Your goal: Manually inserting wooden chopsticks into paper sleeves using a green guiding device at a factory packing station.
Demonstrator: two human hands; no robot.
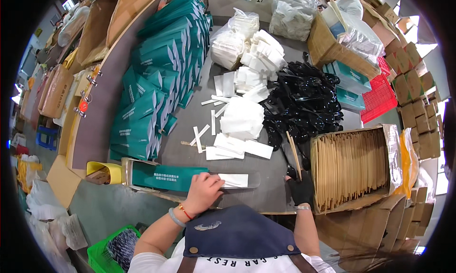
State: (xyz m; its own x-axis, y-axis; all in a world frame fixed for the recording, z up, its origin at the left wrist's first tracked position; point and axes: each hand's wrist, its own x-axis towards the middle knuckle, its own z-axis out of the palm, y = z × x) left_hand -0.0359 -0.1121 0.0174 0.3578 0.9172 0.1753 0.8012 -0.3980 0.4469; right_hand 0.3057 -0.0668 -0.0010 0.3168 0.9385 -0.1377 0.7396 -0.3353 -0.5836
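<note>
A long teal printed sleeve [164,177] lies along the table's near edge. My left hand [205,190] rests on its right end with fingers curled and closed. From under these fingers a white paper packet [235,180] sticks out to the right, inside what looks like clear film. My right hand [300,190], in a black glove, is closed on a pair of wooden chopsticks [293,152] pointing away from me. A black spoon [290,170] lies beside its thumb; whether the hand also grips it is hard to tell.
Teal sleeves [142,106] stack along the left wall. White packets [242,116] are piled mid-table, black plastic spoons [304,95] right of them. A carton of chopsticks [351,171] stands at my right, a red basket [379,99] beyond. A yellow container [107,172] sits front left.
</note>
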